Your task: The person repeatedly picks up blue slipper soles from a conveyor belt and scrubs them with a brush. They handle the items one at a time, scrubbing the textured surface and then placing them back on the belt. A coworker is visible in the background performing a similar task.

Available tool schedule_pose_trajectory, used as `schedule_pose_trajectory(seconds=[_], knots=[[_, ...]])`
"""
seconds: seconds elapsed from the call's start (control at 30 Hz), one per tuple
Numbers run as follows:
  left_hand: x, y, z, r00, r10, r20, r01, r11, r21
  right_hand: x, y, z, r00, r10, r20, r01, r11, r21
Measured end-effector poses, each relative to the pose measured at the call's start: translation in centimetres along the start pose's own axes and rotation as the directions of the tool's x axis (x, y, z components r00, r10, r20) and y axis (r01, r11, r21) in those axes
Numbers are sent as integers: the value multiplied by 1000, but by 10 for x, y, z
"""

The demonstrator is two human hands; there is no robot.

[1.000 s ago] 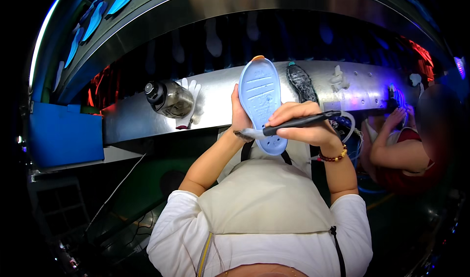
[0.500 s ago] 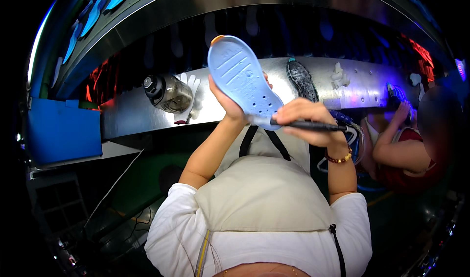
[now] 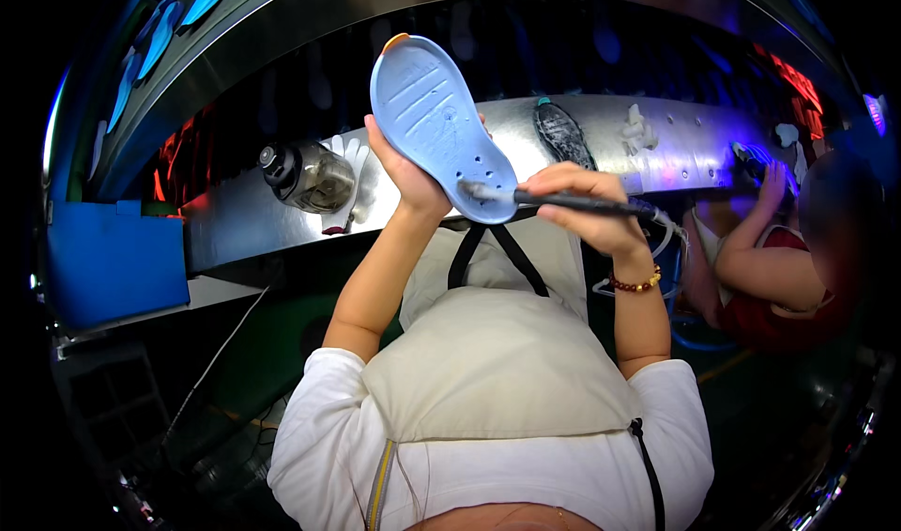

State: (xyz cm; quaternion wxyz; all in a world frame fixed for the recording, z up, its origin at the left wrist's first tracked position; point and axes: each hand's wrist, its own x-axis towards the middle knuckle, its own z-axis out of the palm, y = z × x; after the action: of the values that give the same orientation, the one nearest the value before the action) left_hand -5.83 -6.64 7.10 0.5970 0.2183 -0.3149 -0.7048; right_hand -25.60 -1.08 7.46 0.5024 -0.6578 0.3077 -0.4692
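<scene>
A light blue shoe sole (image 3: 427, 108) with an orange tip is raised above the bench's near edge, its ridged, holed face showing. My left hand (image 3: 413, 182) grips it from the left side and from beneath; some fingers are hidden behind it. In my right hand (image 3: 601, 235) is a brush (image 3: 563, 200) with a dark handle, pinched between thumb and fingers. The pale bristles lie over the sole's near end, close to the small holes. A beaded bracelet rings my right wrist.
On the metal bench (image 3: 230, 216) stand a dark-capped bottle (image 3: 319, 179) beside a white glove (image 3: 352, 155), a dark sole (image 3: 563, 135) and a crumpled white piece (image 3: 638, 130). A blue box (image 3: 117, 263) is at left. Another person (image 3: 770, 263) works at right.
The brush's bristles have moved from the sole's near left edge inward onto its face by the holes. The whole view has shifted slightly, and both hands keep their holds.
</scene>
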Motion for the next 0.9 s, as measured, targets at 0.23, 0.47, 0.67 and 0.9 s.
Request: schedule_pose_trajectory(seconds=[0.23, 0.47, 0.67, 0.9], knots=[[-8, 6, 11, 993, -97, 71, 107, 982, -157, -6, 21, 5, 995, 95, -25, -70, 864, 499], [-27, -15, -18, 919, -282, 276, 355, 897, -264, -13, -9, 23, 984, 177, 33, -179, 956, 230], [-19, 3, -19, 822, -516, 240, 551, 828, -107, -2, -25, 5, 957, 265, 117, -267, 964, -4], [-13, 19, -11, 531, -847, 12, 806, 510, 300, 4, -40, -19, 921, -62, 385, 114, 987, -114]])
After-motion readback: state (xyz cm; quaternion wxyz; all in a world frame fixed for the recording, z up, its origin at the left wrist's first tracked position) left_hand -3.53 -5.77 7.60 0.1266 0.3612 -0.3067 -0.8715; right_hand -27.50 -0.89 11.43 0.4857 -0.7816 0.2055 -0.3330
